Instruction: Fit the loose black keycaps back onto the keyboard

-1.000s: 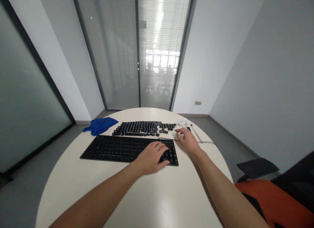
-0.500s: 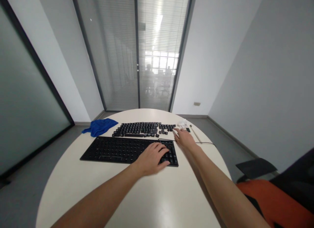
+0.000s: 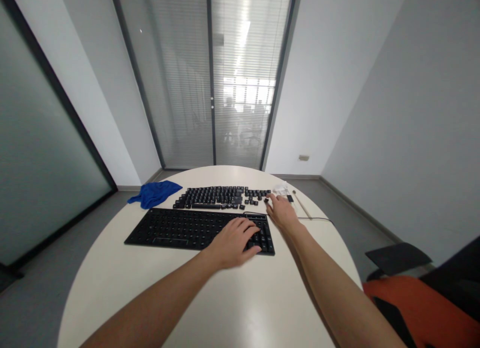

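Left hand (image 3: 235,242) palm-down, fingers spread on numpad end of keyboard (image 3: 176,227). Right hand (image 3: 282,211) stretched toward far-right edge of round table (image 3: 228,313), thumb and finger pinching black keycap (image 3: 266,200). Keyboard sits toward far edge, long axis left-right, numpad right; loose keycaps (image 3: 213,194) just beyond.

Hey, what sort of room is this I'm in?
It looks like a small office or meeting room, though I can't be certain. The signs are the glass wall with blinds, the pale table with a rounded edge, and the orange-seated chair beside it.
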### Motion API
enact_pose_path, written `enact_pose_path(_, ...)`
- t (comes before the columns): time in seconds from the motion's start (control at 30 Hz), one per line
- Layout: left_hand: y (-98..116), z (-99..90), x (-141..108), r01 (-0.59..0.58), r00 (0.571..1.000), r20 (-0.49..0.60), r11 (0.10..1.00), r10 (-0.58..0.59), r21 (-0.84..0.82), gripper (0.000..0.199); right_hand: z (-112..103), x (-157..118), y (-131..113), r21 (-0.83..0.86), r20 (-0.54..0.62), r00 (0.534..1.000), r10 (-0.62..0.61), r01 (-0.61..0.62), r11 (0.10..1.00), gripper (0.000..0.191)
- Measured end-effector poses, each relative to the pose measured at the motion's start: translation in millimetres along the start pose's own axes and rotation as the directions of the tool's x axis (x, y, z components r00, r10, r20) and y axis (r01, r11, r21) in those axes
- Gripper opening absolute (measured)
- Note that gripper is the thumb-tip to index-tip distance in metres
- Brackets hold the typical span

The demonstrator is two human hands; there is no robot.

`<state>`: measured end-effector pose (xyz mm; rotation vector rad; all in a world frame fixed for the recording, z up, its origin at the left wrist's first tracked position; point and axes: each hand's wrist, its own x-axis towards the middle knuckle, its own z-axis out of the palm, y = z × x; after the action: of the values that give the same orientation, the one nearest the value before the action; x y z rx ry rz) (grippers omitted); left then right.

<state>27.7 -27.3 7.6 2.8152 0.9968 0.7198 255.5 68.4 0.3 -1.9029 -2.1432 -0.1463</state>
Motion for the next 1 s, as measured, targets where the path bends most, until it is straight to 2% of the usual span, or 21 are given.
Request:
enact_pose_path(0.13,-1,2.3,0,0.004,1.0,-0.001,1.0,-0.004,0.0,0.042,5,1,3,0.021,-0.017,1.0,-0.017,0.018,1.0,0.041)
enact_pose_path(0.37,0,0.8,1,-0.001,1.0,0.003,1.0,0.001,-0.013,0.045,9,3,9,0.073,-0.025,0.999,-0.027,0.029,0.997,0.029)
enact_pose_path(0.53,0,-0.3,1,-0.003,1.0,0.002,1.0,0.003,-0.014,0.041,3,-2,13,0.153,-0.015,1.0,-0.017,0.019,0.988,0.021)
enact_pose_path(0.77,-2,2.3,1,0.001,1.0,0.003,1.0,-0.001,-0.011,0.042,-8,-7,19,0.327,0.035,0.999,-0.011,-0.001,0.945,0.02)
enact_pose_path(0.87,-1,1.8,1,-0.003,1.0,0.003,1.0,0.003,-0.019,0.037,-15,-11,20,0.472,0.061,0.991,-0.116,0.074,0.879,0.023)
enact_pose_path(1.0,0,1.1,1,0.008,1.0,0.002,1.0,-0.008,-0.023,0.04,-32,-19,15,0.71,0.074,0.948,-0.308,0.166,0.684,0.033)
